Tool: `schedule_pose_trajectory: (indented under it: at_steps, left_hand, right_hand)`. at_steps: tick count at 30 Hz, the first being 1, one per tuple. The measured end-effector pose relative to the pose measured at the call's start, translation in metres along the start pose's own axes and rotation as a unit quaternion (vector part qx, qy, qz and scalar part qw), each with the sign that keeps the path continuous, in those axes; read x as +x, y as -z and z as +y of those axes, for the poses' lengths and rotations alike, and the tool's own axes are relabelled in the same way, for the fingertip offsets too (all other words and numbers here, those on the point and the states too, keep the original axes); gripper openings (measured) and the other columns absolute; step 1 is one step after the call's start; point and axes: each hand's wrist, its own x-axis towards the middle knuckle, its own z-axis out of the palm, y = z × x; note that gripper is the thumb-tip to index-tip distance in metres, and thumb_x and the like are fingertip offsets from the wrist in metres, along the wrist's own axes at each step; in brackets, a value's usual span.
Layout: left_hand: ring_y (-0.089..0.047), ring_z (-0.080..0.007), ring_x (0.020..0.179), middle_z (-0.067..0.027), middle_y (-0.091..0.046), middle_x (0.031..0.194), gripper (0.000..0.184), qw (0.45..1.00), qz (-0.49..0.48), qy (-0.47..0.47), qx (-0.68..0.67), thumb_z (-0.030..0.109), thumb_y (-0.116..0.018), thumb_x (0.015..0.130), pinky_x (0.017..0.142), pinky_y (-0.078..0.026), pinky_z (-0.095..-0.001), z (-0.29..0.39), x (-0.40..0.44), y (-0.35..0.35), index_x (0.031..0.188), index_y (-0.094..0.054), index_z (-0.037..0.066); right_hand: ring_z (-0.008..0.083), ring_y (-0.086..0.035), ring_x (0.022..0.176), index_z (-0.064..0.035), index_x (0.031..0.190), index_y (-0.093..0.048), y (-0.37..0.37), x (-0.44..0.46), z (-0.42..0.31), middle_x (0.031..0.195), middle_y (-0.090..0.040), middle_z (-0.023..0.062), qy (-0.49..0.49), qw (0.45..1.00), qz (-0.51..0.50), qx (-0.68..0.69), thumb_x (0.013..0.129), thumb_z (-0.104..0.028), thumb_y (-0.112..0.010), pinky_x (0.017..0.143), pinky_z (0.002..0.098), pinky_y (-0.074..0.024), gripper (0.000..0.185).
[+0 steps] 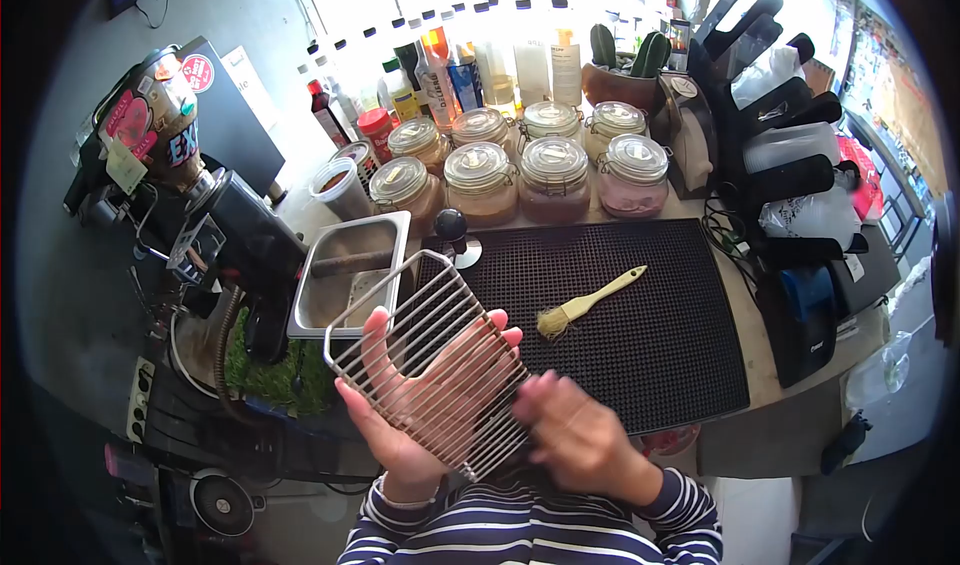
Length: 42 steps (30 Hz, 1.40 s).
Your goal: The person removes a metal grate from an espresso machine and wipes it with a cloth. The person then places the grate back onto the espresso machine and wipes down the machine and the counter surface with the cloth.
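A metal wire rack with many thin parallel bars is tilted up in front of me. My left hand supports it from behind, palm up, with the thumb at its left edge and the fingers showing through and past the bars. Close to the rack's lower right side is my right hand, its fingers curled and smeared by motion; whether they hold something cannot be made out. Beyond it a pastry brush with a pale handle lies on the black rubber mat.
A steel container and a black-knobbed coffee tamper stand behind the rack. Several clip-top glass jars and bottles line the back. A coffee grinder is left; a cup and lid holder is right.
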Motion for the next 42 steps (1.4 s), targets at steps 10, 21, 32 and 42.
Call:
schedule_pose_trajectory:
  at_steps: [10, 21, 32, 42]
  left_hand:
    - [-0.025, -0.061, 0.118, -0.0387, -0.025, 0.131, 0.063, 0.948, 0.116, 0.255, -0.149, 0.062, -0.01, 0.088, 0.085, -0.027, -0.0749, 0.011, -0.038, 0.004, 0.139, -0.02, 0.027]
    - [-0.05, -0.0434, 0.109, -0.0357, -0.048, 0.115, 0.055, 0.959, 0.117, 0.232, -0.116, 0.048, -0.015, 0.094, 0.092, -0.042, -0.0478, 0.021, -0.073, 0.015, 0.133, -0.022, 0.01]
    - [-0.056, -0.0521, 0.089, -0.0367, -0.052, 0.104, 0.052, 0.919, 0.214, 0.229, -0.241, 0.051, -0.013, 0.093, 0.065, -0.051, -0.0613, 0.014, -0.057, 0.014, 0.136, -0.024, 0.022]
    - [-0.05, -0.0528, 0.101, -0.0377, -0.047, 0.113, 0.051, 0.904, 0.181, 0.205, -0.329, 0.05, -0.016, 0.094, 0.079, -0.046, -0.0619, 0.012, -0.061, 0.01, 0.136, -0.021, 0.021]
  right_hand:
    - [0.0335, -0.044, 0.119, 0.0162, 0.124, -0.036, 0.034, -0.006, -0.004, 0.126, -0.044, 0.0278, -0.205, 0.781, 0.301, 0.507, 0.097, -0.033, -0.027, 0.102, 0.0401, -0.0332, 0.056]
    - [0.0249, -0.051, 0.112, -0.0001, 0.095, -0.066, 0.002, -0.023, -0.021, 0.118, -0.057, 0.0085, 0.084, 0.993, 0.053, 0.065, 0.086, -0.023, -0.053, 0.097, 0.0365, -0.0417, 0.028]
    - [0.0243, -0.062, 0.077, 0.01, 0.091, -0.058, 0.003, -0.033, -0.015, 0.092, -0.057, 0.0185, -0.123, 0.95, 0.155, 0.243, 0.094, -0.029, -0.041, 0.064, 0.0306, -0.0514, 0.043]
    - [0.0255, -0.059, 0.089, 0.011, 0.091, -0.063, -0.006, -0.005, -0.014, 0.101, -0.052, 0.0169, 0.074, 0.97, 0.16, 0.165, 0.081, -0.019, -0.062, 0.075, 0.0321, -0.0562, 0.032]
